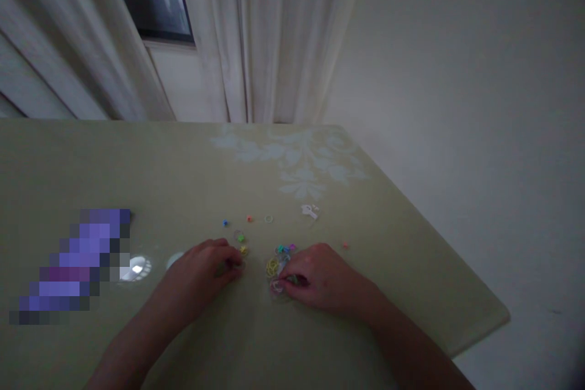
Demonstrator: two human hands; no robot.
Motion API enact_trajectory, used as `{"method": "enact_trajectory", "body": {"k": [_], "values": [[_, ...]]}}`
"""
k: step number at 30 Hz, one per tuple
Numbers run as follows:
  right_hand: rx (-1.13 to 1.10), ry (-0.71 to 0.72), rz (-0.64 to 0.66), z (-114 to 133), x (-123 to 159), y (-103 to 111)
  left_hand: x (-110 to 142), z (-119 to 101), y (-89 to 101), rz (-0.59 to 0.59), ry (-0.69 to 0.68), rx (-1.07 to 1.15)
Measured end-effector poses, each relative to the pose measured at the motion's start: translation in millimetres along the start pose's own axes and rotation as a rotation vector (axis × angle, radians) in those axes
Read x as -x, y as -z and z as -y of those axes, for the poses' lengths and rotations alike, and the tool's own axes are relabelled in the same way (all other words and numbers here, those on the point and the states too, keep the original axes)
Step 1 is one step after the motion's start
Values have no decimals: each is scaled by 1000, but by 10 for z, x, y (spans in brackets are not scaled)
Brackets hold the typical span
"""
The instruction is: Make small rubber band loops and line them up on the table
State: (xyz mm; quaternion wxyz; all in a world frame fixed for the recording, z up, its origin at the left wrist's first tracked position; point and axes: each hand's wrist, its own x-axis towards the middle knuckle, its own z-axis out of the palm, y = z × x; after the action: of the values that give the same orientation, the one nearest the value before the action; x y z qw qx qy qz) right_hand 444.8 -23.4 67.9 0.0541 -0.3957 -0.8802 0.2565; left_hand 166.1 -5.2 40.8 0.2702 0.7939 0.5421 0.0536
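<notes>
Both my hands rest on a pale green table (183, 177) in dim light. My left hand (205, 271) is curled, its fingertips pinched on something small and greenish that I cannot make out. My right hand (317, 277) is also curled, with its fingertips pressed on a little heap of coloured rubber bands (275, 268) in yellow, pink and blue. More tiny coloured pieces lie just beyond the hands: a blue one (225, 223), a red one (249, 218), a pale ring (269, 219) and a green one (241, 237).
A small white piece (309, 211) lies near the table's floral print. A pixelated purple object (75, 265) sits at the left, beside a bright reflection. Curtains (265, 36) and a window hang behind. The table's right edge (457, 256) drops to a pale floor.
</notes>
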Motion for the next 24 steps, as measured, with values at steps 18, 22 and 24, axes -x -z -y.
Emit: {"method": "enact_trajectory", "body": {"k": [18,22,24], "values": [[8,-13,16,34,-18,-59,7,-135,-40,-77,-182,-115],[32,-7,20,24,-19,-55,-10,-135,-60,-65,-185,-128],[7,6,1,5,-17,-65,-20,-127,-80,-68,-191,-145]]}}
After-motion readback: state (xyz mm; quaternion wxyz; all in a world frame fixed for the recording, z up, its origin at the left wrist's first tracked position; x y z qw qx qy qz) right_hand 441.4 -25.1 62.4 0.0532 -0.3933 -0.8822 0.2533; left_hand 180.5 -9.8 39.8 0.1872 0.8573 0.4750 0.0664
